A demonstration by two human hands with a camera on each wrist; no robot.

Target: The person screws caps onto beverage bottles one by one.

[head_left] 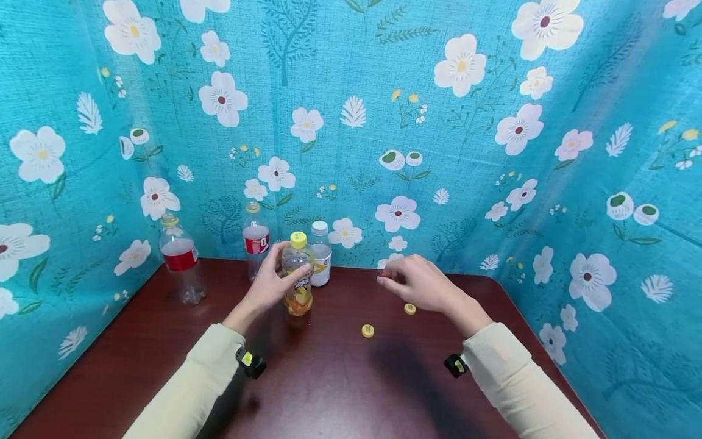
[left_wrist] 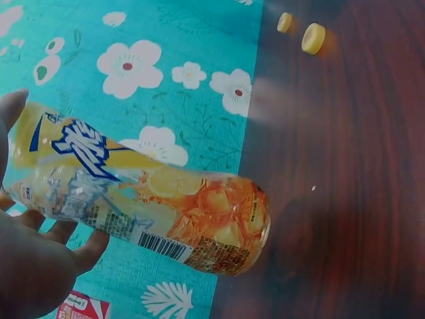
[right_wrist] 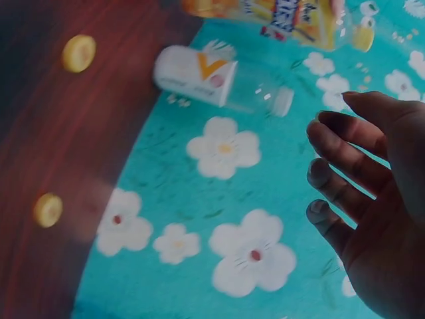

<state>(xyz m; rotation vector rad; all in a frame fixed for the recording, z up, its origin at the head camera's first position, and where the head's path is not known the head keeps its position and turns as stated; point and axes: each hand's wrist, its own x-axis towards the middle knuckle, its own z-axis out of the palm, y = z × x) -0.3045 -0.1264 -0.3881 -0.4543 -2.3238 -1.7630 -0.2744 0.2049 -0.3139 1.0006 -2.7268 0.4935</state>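
In the head view my left hand point(head_left: 270, 281) grips a clear plastic drink bottle point(head_left: 298, 277) with a yellow cap and an orange-and-yellow label. The left wrist view shows the label side of this bottle point(left_wrist: 192, 206), with the fingers point(left_wrist: 53, 232) around its upper part. Whether its base touches the table cannot be told. My right hand point(head_left: 419, 281) is raised over the table to the right of the bottle. Its fingers point(right_wrist: 352, 156) are loosely bent in the right wrist view, with nothing between them. Two loose yellow caps lie on the table below it, a nearer cap point(head_left: 368, 331) and a farther cap point(head_left: 409, 309).
A white-capped bottle point(head_left: 321, 262) stands right behind the gripped one. Two red-labelled bottles with yellow caps stand to the left, one at the back point(head_left: 255, 241) and one by the left edge point(head_left: 181, 259). A blue flowered cloth point(head_left: 351, 177) surrounds the dark red table point(head_left: 329, 378).
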